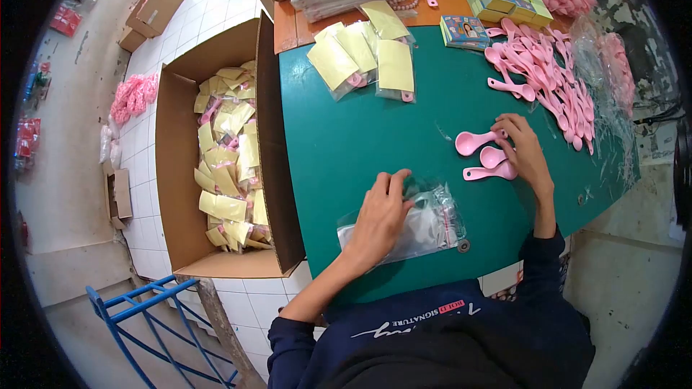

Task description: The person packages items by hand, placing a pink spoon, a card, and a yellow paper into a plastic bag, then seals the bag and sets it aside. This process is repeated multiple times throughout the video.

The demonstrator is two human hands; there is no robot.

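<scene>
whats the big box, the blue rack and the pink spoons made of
Big box: cardboard, matte brown, by its stiff thin walls.
Blue rack: probably painted metal, faintly shiny, by its slim joined bars.
Pink spoons: likely plastic, smooth and glossy, by even color and highlights.

A blue metal frame (109, 317) stood at the lower left. Open brown boxes (160, 9) sat on the white tiled floor (198, 18) at the upper left. A beaded bracelet (412, 6) and a round grey disc (463, 246) lay on the table (310, 112).
</scene>
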